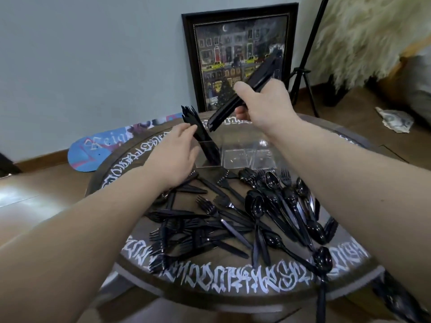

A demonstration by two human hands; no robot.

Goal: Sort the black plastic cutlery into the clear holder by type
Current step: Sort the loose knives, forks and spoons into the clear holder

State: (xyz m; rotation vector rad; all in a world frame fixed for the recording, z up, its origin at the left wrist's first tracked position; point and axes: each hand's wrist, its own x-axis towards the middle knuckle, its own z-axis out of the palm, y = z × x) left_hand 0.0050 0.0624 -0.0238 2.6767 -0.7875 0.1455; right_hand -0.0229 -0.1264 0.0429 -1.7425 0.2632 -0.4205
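At the round lettered worktop (233,285), we steady a bundle of black knives (200,134) already standing, tilted, in the leftmost compartment of the clear holder (235,157); our left hand (177,155) rests its fingers against that bundle, though we cannot tell whether the grip is closed around it or merely braced. To the right of that grip and raised above the holder, our right hand (263,101) is clamped on a second stack of knives (242,96), handle ends angled down toward the same slot. In our judgement the stack should be tipped upright and slid in beside the standing bundle while the left hand holds it aside, so nothing splays or tips the light holder. The holder shows three compartments, the two to the right of the left grip apparently empty. Below both grips, loose cutlery covers the worktop: forks (207,208) heaped beneath the left, spoons (275,183) beneath the right, too overlapped to count exactly, well over a dozen each.
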